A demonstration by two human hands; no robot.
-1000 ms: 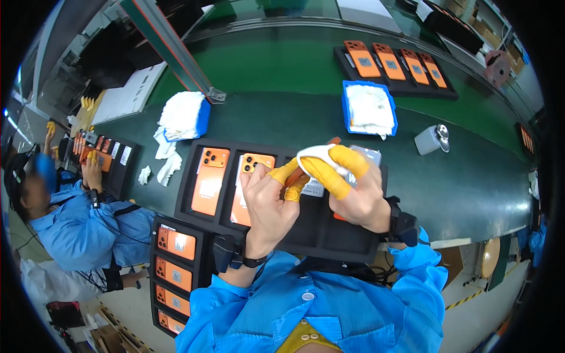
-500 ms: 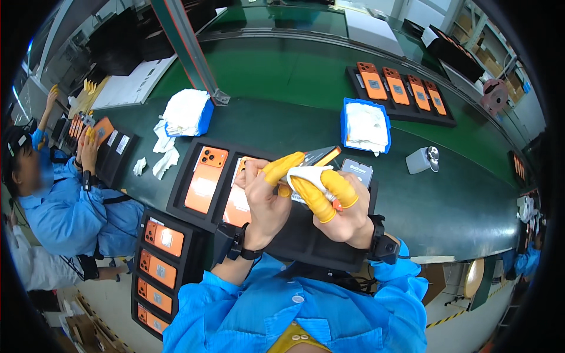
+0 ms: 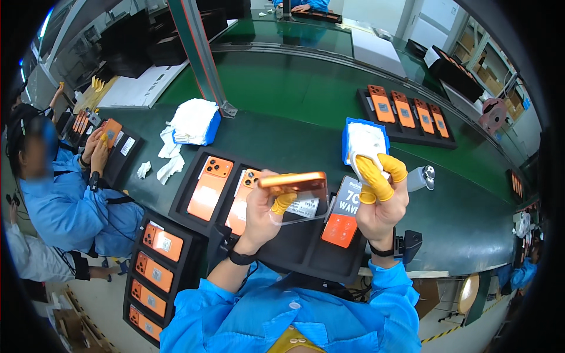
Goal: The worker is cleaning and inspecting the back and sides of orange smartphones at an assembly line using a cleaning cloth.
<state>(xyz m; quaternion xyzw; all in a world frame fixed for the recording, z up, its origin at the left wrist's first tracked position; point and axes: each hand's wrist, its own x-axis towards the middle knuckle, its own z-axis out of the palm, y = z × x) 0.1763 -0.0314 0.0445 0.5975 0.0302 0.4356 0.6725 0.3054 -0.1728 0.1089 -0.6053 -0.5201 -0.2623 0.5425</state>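
While left hand (image 3: 262,206) grips orange phone (image 3: 292,181), right hand (image 3: 379,197) pinches white cloth (image 3: 364,157), green conveyor table (image 3: 282,100), factory room.

We saw the scene evenly and brightly lit from overhead, with colours clean and saturated. The green bench (image 3: 282,88) carried broad soft reflections along its far stretch, and shadows under the trays were faint. The orange phone (image 3: 292,180) showed a thin highlight along its edge. Fisheye distortion bent the bench edges strongly, and a black vignette closed the corners. The centre was sharp; detail softened toward the rim, and one face at left was blurred.
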